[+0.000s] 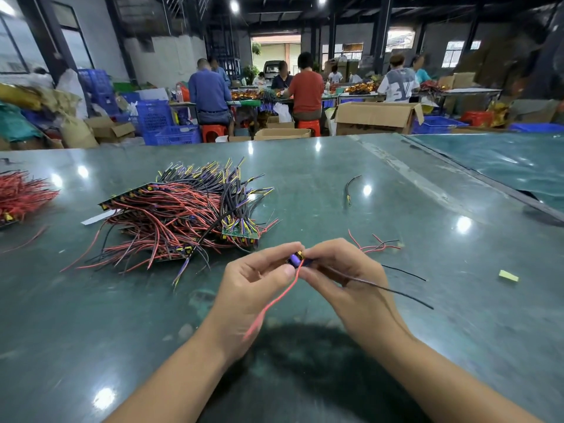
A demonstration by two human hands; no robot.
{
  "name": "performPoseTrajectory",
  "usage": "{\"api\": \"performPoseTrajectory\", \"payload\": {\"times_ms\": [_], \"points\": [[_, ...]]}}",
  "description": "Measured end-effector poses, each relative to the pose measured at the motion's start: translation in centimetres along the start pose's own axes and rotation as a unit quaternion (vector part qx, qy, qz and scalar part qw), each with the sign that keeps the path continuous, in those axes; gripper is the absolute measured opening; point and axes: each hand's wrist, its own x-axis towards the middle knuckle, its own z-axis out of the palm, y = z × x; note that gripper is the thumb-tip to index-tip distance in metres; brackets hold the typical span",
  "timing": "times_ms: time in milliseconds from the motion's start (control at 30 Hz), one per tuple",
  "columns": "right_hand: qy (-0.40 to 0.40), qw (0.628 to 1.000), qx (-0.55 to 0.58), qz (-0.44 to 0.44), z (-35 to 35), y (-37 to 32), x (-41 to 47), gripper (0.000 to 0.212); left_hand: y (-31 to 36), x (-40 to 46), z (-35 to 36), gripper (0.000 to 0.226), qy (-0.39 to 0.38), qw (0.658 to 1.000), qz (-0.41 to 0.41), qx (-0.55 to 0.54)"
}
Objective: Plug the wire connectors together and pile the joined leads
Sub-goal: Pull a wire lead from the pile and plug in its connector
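Green table: left hand, right hand pinch connector between fingertips.

Likely factory assembly hall: seated workers, crates, cartons.

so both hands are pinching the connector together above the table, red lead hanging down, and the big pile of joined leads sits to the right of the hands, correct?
Not quite. The head view shows the pile of joined leads to the left of the hands, not the right. The rest holds: left hand and right hand pinch the connector above the table, and the red lead hangs down.
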Motion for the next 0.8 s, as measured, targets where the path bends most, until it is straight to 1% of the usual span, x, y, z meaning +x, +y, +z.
{"api": "performPoseTrajectory", "payload": {"times_ms": [33,133,167,233,300,400,467,533,600,700,733,800], "points": [[0.001,1.0,-0.005,-0.007,-0.05,0.01,0.03,0.012,0.02,-0.01,-0.06,0.032,0.0,1.0,-0.004,0.0],[-0.003,1.0,-0.01,-0.008,-0.04,0.1,-0.15,0.008,0.01,0.09,-0.02,0.022,0.02,0.999,-0.01,0.029],[-0.004,1.0,-0.001,-0.002,0.0,0.08,-0.22,0.006,-0.02,0.12,0.03,0.024,0.025,0.999,-0.011,0.028],[0.008,0.998,0.043,0.034,0.1,-0.14,-0.25,0.002,0.05,0.11,0.04,0.026,0.03,0.999,-0.016,0.004],[0.029,0.992,0.094,0.082,0.12,-0.38,-0.12,0.005,0.1,0.09,-0.04,0.026,0.022,0.999,-0.022,-0.012],[0.054,0.974,0.166,0.146,0.1,-0.57,-0.08,0.01,0.2,0.09,0.02,0.025,0.006,1.0,-0.023,-0.003],[0.074,0.957,0.213,0.181,0.14,-0.61,-0.1,0.01,0.14,0.09,-0.02,0.025,0.014,0.999,-0.039,0.01],[0.073,0.955,0.212,0.197,0.21,-0.64,-0.09,0.009,-0.07,0.0,-0.16,0.031,0.022,0.996,-0.08,0.032],[0.06,0.962,0.179,0.199,0.16,-0.62,-0.07,0.009,-0.28,-0.22,-0.22,0.036,0.012,0.992,-0.115,0.051],[0.055,0.965,0.148,0.207,-0.05,-0.61,0.1,0.012,-0.23,-0.27,-0.2,0.023,-0.009,0.989,-0.122,0.085],[0.06,0.96,0.166,0.218,-0.15,-0.56,0.16,0.012,-0.1,-0.26,-0.21,0.019,-0.018,0.988,-0.122,0.095],[0.081,0.936,0.24,0.245,-0.49,-0.43,0.43,0.012,0.27,-0.22,-0.49,0.017,-0.038,0.984,-0.128,0.114]]}}
